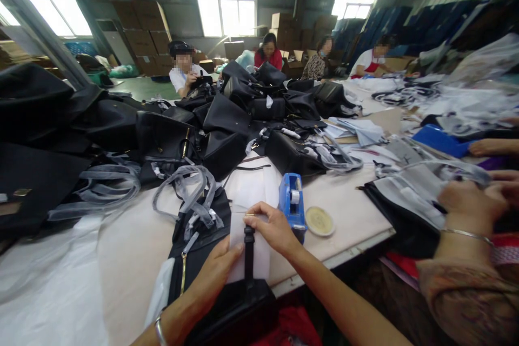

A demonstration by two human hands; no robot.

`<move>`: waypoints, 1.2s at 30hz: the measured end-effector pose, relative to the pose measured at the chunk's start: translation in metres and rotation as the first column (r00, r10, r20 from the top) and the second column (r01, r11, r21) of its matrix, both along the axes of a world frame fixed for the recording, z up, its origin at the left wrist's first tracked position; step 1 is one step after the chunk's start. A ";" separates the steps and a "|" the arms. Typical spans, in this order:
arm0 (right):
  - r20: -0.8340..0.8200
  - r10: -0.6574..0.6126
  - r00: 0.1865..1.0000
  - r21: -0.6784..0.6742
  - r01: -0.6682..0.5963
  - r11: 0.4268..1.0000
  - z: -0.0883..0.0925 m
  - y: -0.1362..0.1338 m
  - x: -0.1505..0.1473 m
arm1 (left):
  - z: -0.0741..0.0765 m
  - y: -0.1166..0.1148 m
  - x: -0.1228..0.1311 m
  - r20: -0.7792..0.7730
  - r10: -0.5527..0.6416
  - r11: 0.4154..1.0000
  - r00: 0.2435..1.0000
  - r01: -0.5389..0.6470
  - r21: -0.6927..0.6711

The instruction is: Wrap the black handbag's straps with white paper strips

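A black handbag [239,308] lies at the table's near edge with a black strap [248,251] running up from it. A white sheet of paper [259,259] lies under the strap. My left hand [214,273] rests on the left side of the paper, fingers pressed together on its edge. My right hand [273,227] holds the paper's top by the strap's end, fingers curled in a pinch. A blue tape dispenser [292,200] stands just right of my right hand.
A small round dish [319,220] sits beside the dispenser. Piles of black handbags [227,119] with plastic-wrapped handles cover the table's left and middle. A co-worker's hands [470,200] handle a wrapped bag at right. Other people sit at the far end.
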State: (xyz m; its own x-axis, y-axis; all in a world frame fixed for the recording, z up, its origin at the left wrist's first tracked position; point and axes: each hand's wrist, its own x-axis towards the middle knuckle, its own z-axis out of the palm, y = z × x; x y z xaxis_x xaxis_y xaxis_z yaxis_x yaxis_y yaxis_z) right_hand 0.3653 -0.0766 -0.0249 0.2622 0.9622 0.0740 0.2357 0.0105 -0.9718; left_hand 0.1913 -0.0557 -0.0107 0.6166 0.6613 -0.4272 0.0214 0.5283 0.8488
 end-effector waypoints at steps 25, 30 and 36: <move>-0.689 0.121 0.715 0.015 -0.153 0.988 -0.028 -0.041 -0.005 | -0.001 -0.017 0.026 0.040 0.161 0.986 0.986 -0.158 -0.060; -0.623 0.169 0.763 0.066 -0.165 0.984 -0.016 -0.032 -0.006 | -0.007 -0.019 0.032 -0.081 0.118 0.987 0.990 -0.108 0.119; -0.476 0.060 0.877 0.022 -0.056 0.998 -0.025 -0.032 -0.015 | -0.014 -0.026 0.042 -0.213 0.160 0.920 0.964 -0.068 0.385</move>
State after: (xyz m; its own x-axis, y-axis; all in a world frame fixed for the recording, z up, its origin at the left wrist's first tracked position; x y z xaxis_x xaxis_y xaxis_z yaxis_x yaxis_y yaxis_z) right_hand 0.3501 -0.1085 -0.0501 0.2116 0.9766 -0.0381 -0.2566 0.0179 -0.9663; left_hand 0.2331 -0.0817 -0.0244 0.4391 0.8598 -0.2604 0.2037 0.1871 0.9610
